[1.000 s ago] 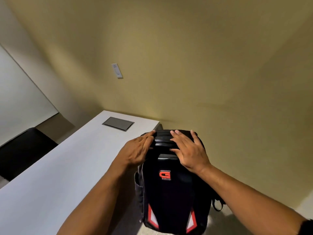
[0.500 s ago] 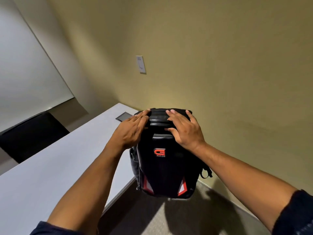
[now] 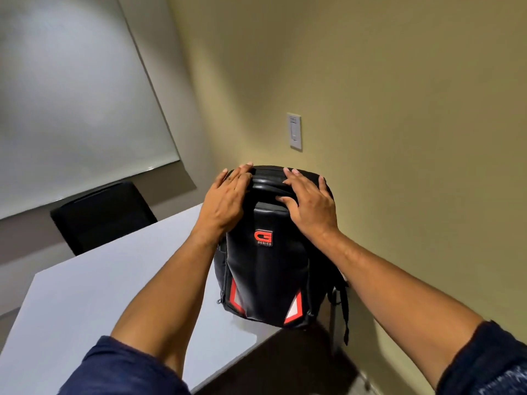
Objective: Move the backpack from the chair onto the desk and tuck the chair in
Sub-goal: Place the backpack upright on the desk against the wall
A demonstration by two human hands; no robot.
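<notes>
A black backpack (image 3: 271, 277) with a red logo and red-white corner patches stands upright, its bottom at the right end of the white desk (image 3: 94, 306). My left hand (image 3: 225, 201) grips its top left side. My right hand (image 3: 309, 202) grips its top right side, fingers spread over the ridged top. A strap hangs off the backpack's right side past the desk's edge. The chair it came from is out of view.
A black chair (image 3: 102, 215) stands behind the desk's far side, under a white roller blind (image 3: 71, 104). A beige wall with a white switch plate (image 3: 294, 135) rises close behind the backpack. Dark floor shows below the desk's right end.
Both hands have carried the backpack up and leftward from beside the desk until its bottom is over the desk's right end. The view has swung left.
</notes>
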